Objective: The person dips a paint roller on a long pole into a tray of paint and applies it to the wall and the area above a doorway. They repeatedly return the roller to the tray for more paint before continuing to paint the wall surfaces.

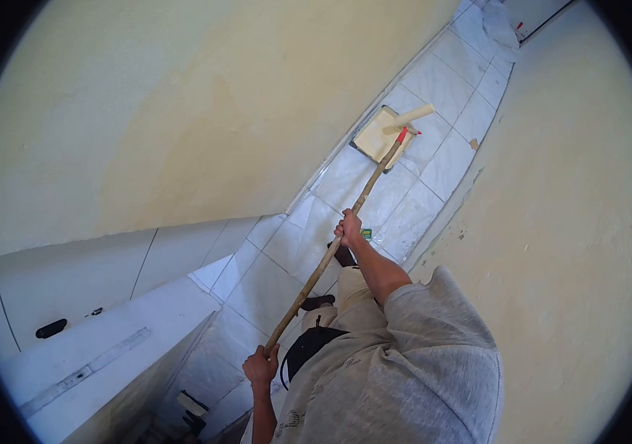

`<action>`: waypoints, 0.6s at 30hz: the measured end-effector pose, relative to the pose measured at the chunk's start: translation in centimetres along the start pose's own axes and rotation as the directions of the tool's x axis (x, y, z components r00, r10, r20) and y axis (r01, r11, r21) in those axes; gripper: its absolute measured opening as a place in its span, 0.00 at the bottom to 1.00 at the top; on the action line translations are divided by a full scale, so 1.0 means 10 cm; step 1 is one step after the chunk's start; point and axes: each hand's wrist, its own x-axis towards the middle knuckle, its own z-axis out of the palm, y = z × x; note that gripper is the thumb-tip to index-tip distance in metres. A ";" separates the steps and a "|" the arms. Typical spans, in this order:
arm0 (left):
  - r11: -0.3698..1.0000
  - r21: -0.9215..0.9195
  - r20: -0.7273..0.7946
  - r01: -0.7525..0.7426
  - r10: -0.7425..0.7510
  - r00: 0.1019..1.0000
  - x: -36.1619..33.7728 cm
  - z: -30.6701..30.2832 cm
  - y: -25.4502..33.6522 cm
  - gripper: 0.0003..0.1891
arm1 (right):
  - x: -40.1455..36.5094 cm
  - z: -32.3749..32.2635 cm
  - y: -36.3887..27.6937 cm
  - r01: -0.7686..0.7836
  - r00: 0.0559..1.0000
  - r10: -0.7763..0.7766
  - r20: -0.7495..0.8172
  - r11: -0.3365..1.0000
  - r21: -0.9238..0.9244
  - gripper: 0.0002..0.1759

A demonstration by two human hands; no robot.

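A long wooden pole [321, 268] runs diagonally in front of my body. My right hand [348, 229] is wrapped round its middle, and my left hand [261, 365] grips its near end. At the far end the pole meets the red handle [402, 136] of a paint roller. The roller's cream-coated sleeve [414, 115] is at the paint tray [354, 145] on the floor, over its edge. Cream paint covers the tray's inside.
White tiles [260, 285] form a narrow floor between a patchy yellowish wall [183, 111] and another cream wall [553, 244]. A small green packet [366, 234] lies near my foot. At lower left is a white ledge [120, 355]. Plastic sheeting [499, 31] lies at the far end.
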 end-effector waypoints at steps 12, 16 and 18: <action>0.997 0.066 -0.320 0.036 -0.013 0.947 -0.01 0.50 -0.65 0.28 | -0.44 0.08 0.20 0.087 0.990 -0.082 0.115 0.995 -0.046 0.16; 0.986 0.137 -0.585 -0.093 0.156 0.796 -0.06 0.67 -1.26 0.18 | -1.09 0.06 0.21 -0.107 0.913 0.061 0.403 0.990 0.091 0.17; 0.981 0.136 -0.648 -0.140 0.195 0.736 0.05 0.64 -1.36 0.18 | -1.67 0.16 0.00 -0.036 0.875 -0.012 0.484 0.995 0.090 0.16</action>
